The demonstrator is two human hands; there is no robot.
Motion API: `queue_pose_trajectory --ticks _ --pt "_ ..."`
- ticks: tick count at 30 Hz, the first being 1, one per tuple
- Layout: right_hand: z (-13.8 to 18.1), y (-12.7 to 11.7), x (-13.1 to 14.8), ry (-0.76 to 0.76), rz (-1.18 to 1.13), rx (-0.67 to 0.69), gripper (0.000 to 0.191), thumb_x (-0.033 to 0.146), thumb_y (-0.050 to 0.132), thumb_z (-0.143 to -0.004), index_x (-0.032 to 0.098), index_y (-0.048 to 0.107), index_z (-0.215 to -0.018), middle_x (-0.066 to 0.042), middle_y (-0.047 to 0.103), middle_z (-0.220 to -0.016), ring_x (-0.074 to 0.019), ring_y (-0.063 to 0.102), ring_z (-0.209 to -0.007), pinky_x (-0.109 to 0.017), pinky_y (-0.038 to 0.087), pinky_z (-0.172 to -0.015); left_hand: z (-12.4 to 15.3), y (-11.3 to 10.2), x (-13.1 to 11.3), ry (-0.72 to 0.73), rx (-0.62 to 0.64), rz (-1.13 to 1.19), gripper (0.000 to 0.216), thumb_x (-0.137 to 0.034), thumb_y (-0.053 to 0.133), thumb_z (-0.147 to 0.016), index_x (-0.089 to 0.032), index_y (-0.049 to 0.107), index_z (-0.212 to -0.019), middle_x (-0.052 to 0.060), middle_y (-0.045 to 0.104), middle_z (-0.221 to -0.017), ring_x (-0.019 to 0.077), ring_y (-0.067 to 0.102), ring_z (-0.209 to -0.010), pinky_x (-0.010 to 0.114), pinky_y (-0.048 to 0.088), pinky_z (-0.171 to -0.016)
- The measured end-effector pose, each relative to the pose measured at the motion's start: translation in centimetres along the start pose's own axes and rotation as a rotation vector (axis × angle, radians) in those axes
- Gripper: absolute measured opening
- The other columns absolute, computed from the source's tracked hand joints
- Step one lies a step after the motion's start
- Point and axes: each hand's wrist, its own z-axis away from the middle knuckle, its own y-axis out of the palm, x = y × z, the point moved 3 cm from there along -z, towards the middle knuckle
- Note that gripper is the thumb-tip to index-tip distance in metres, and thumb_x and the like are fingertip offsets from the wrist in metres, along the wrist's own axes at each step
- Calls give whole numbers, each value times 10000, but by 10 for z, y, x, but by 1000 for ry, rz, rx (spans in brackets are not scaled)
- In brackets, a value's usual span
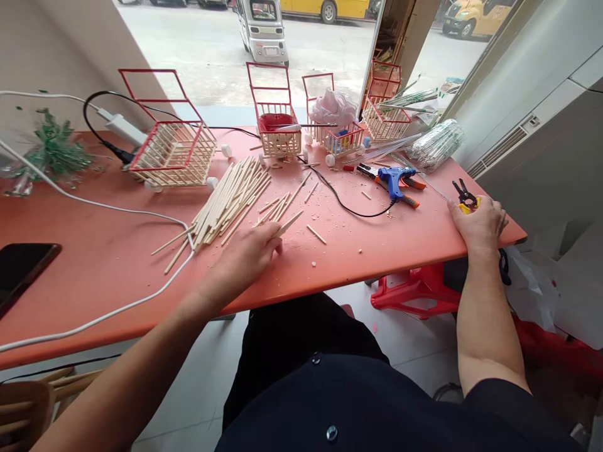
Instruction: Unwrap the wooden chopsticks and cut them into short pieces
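Observation:
My left hand (252, 251) is closed around a short wooden stick (290, 223), whose pale end points up and to the right. Just behind that hand lies a loose pile of thin wooden sticks (235, 198), with a few shorter pieces (279, 207) beside it. At the right end of the table, my right hand (480, 223) grips the yellow handles of a pair of wire strippers (466, 194); the black jaws point away from me and look parted. A blue hot glue gun (394, 182) rests to the left of my right hand, near orange-handled pliers (414, 202).
Several small stick-built carts with red handles stand along the back, including a large one (174, 154) and one with a red bowl (277, 123). A white cable (117, 204) crosses the orange table (117, 251). A phone (26, 267) lies left; a wrapped bundle (436, 144) lies right.

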Motion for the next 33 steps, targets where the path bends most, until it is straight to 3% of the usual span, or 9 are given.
queue_pose_trajectory --ticks 3,8,10,13,17,21,25,28,33 --pt "1 -1 1 -4 22 1 648 273 784 -911 101 653 -1522 -296 632 -1584 -404 561 -1507 -528 406 -1249 9 -1 -2 24 -91 -337 218 -103 441 -940 -245 602 -900 103 781 -936 283 724 -825 372 422 -684" --pt "1 0 1 -3 2 -12 638 269 788 -907 98 651 -1507 -304 637 -1567 -405 571 -1494 -535 413 -1242 20 -29 15 -118 -230 -186 179 -215 456 -967 -255 576 -841 64 730 -848 251 668 -779 388 452 -730" --pt "0 1 1 5 -14 -16 625 307 781 -912 100 661 -1489 -305 649 -1548 -414 572 -1479 -547 409 -1235 20 -52 30 -217 -345 -7 179 -364 540 -996 -264 652 -897 30 656 -763 220 547 -671 402 413 -681" --pt "-1 1 0 -4 -29 -17 590 369 761 -923 102 682 -1443 -311 666 -1521 -417 574 -1461 -548 408 -1229 15 -78 50 -261 -472 553 187 -486 786 -893 -314 730 -939 10 636 -796 187 449 -676 380 353 -634" --pt "-1 0 0 -25 -54 -15 600 486 769 -906 118 687 -1373 -314 673 -1484 -422 573 -1415 -537 407 -1205 6 -80 49 -200 -468 1046 269 -376 990 -721 -309 792 -891 2 566 -728 156 365 -672 318 253 -575" --pt "-1 0 -1 -12 -69 -28 509 392 784 -904 156 674 -1341 -293 667 -1458 -423 572 -1388 -580 399 -1198 11 -52 22 -129 -292 1172 171 -311 933 -827 -252 820 -941 0 557 -725 118 383 -626 279 284 -546" --pt "-1 0 -2 -19 -71 -7 486 403 788 -920 157 674 -1324 -304 646 -1476 -415 570 -1369 -573 379 -1196 45 -15 -4 -16 207 827 279 -517 782 -1003 -242 813 -1039 17 606 -725 138 459 -595 277 349 -521" --pt "-1 0 -2 -16 -77 24 555 465 777 -940 144 668 -1380 -316 625 -1536 -414 538 -1422 -532 350 -1212 72 -1 -12 64 414 626 363 -541 597 -1111 -238 794 -1077 27 641 -768 152 529 -621 283 444 -574" --pt "-2 1 -3 -10 -62 36 567 500 775 -963 151 673 -1398 -300 623 -1572 -389 544 -1437 -518 354 -1221 62 -7 -23 92 279 547 365 -529 560 -1114 -246 747 -979 20 642 -743 162 503 -587 297 390 -547"
